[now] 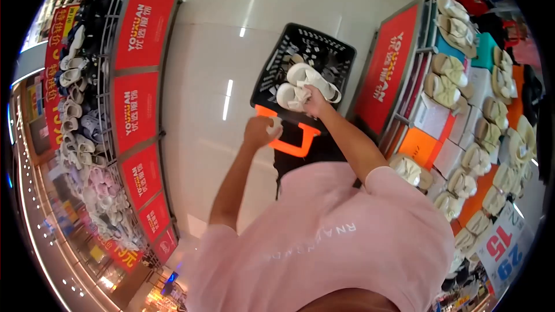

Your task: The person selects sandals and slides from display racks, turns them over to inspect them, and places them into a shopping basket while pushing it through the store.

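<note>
A pair of white sandals (288, 96) with bow-like straps is in my right hand (314, 103), whose fingers are closed on them. The sandals are above the black shopping basket (267, 76), which has slatted sides. Several dark and grey items in the basket are too jumbled to name. My left hand (260, 133) is curled round the left side of the basket's orange handle (298, 151). Part of the handle is hidden by that hand.
On the right, a display rack carries rows of beige sandals (448, 75) on shoe boxes (425, 145). To the left, another rack with red sign panels (136, 104) holds many shoes (72, 75). A pale tiled floor (202, 52) runs between them.
</note>
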The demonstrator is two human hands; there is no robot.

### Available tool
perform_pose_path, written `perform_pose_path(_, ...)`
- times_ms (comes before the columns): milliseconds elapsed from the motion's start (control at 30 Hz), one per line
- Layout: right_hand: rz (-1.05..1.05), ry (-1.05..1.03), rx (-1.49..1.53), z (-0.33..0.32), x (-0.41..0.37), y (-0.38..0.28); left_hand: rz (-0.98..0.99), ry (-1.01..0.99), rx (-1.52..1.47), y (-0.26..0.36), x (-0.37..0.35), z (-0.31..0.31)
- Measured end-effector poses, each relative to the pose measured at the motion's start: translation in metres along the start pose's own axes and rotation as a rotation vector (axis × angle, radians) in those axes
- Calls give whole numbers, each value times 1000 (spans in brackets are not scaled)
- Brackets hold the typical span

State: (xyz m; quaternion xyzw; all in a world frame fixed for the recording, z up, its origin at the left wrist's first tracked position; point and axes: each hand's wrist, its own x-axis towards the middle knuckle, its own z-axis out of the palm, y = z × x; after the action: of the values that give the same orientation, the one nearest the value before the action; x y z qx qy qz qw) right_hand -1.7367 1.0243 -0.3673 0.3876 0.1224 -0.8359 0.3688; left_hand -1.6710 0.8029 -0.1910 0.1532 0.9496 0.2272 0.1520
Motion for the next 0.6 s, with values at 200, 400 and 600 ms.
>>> perform_pose_path(200,-126,308,-228,-58,66,-14,-298,147,-44,3,-3,9)
perform_pose_path(400,-89,552,-757,-62,60,-30,-346,81,-24,5,-1,8)
perform_pose_path(600,-155,590,-1432,-70,71,-24,-296,45,-39,1,1,8)
